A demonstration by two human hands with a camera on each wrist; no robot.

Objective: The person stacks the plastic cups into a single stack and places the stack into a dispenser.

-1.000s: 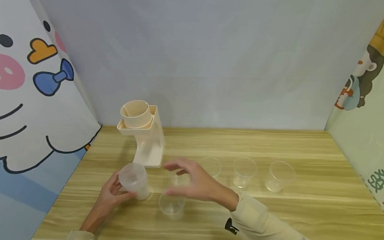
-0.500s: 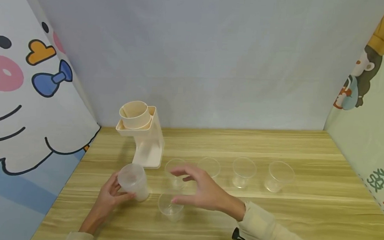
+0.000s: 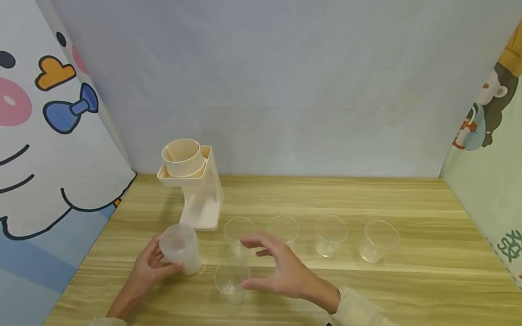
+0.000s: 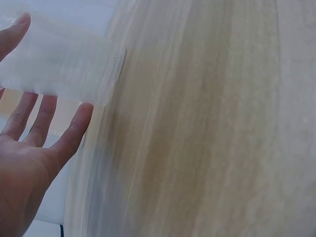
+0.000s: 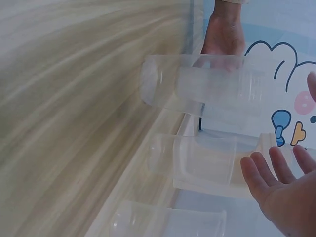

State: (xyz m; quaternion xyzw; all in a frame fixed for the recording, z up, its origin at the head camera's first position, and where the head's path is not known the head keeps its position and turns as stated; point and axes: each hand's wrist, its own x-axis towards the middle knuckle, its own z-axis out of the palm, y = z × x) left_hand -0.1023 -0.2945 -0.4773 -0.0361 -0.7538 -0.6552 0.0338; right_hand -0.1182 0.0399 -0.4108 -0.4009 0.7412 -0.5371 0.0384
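Pulling right hand [image 3: 287,271] back to the right and nearer since a second ago, uncovering leftmost cup [image 3: 236,230] of the four-cup back row. Keeping its thumb and fingers spread apart beside front clear cup [image 3: 228,280]; not telling contact from overlap at the rim. Clamping left hand [image 3: 149,268] round cloudy cup [image 3: 187,253], standing on tabletop [image 3: 422,294] left of front cup, near cream stand [image 3: 201,211]; not telling single from stacked. Spotting green character-like mark [image 3: 514,245] on right wall panel [image 3: 498,195], too small for sure reading. Ending at grey backdrop [image 3: 313,87] along the tabletop's back edge. Showing wood grain from rightmost cup [image 3: 378,238] across to right panel; leaving only a narrow gap between cloudy and front cups. Losing tabletop's near edge below the head view. Hiding lower part of second cup in the row behind right hand. Cropping cloudy cup at the left wrist view's left side. Overlapping see-through walls in right wrist view, making outlines hard to separate.
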